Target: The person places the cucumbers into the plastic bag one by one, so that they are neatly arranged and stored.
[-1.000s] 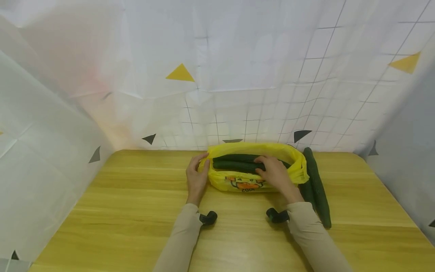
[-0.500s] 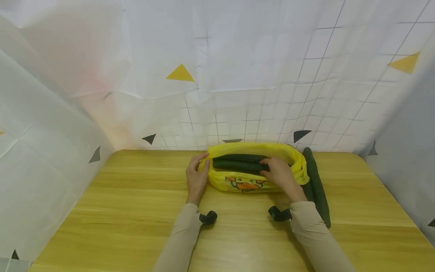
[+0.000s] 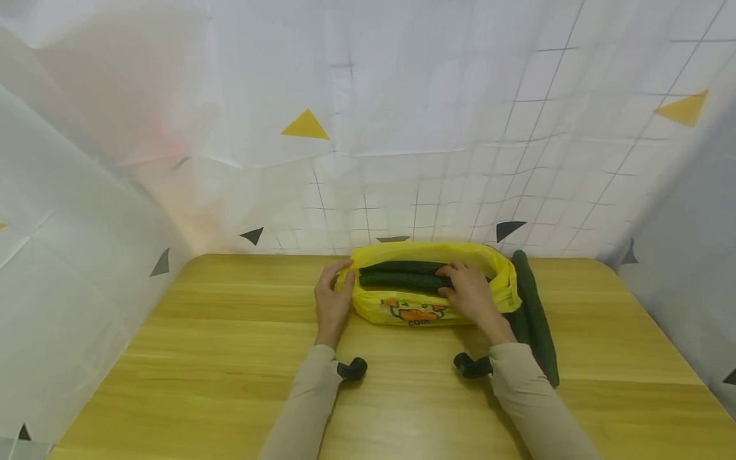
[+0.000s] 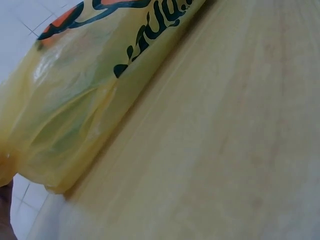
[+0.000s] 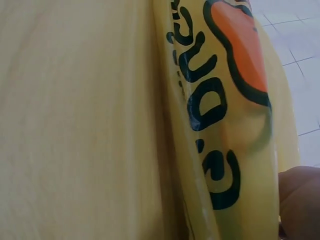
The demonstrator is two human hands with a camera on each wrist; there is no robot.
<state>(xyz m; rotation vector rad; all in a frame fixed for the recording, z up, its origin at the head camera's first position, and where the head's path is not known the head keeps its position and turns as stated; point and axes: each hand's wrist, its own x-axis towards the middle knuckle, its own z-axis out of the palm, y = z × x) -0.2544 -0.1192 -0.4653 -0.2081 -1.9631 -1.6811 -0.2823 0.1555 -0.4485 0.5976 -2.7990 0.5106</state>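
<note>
1. So from my end, the right hand (image 3: 473,297) is down in the yellow bag (image 3: 374,310), fingers curled, with fingertips and thumb on either side of the front cucumber (image 3: 397,280). The gap is basically one cucumber wide. How hard the squeeze is, I can't tell.
2. The left hand (image 3: 332,305) is at the bag's left end, thumb and fingers pinching the edge of the plastic. My left wrist feed only catches a dark sliver of that hand at the border.
3. The front cucumber lies lengthwise inside the bag, back cucumber (image 3: 397,266) right behind it. The bag's mouth gapes upward so I can see both, though the right hand covers part of them.
4. The bag's front wall has an orange-and-dark print (image 3: 418,314) with lettering, and both wrist feeds get that side up close.
5. Just right of the bag I've got two more, side by side: an inner cucumber (image 3: 519,327), partly hidden, and an outer cucumber (image 3: 539,319).
6. Black wrist cameras (image 3: 353,368) poke inward from the beige sleeves (image 3: 301,402).
7. Everything's on a wood-grain table (image 3: 241,345), with a white backdrop (image 3: 402,96) behind, grid lines and yellow triangles (image 3: 306,124) included.
</note>
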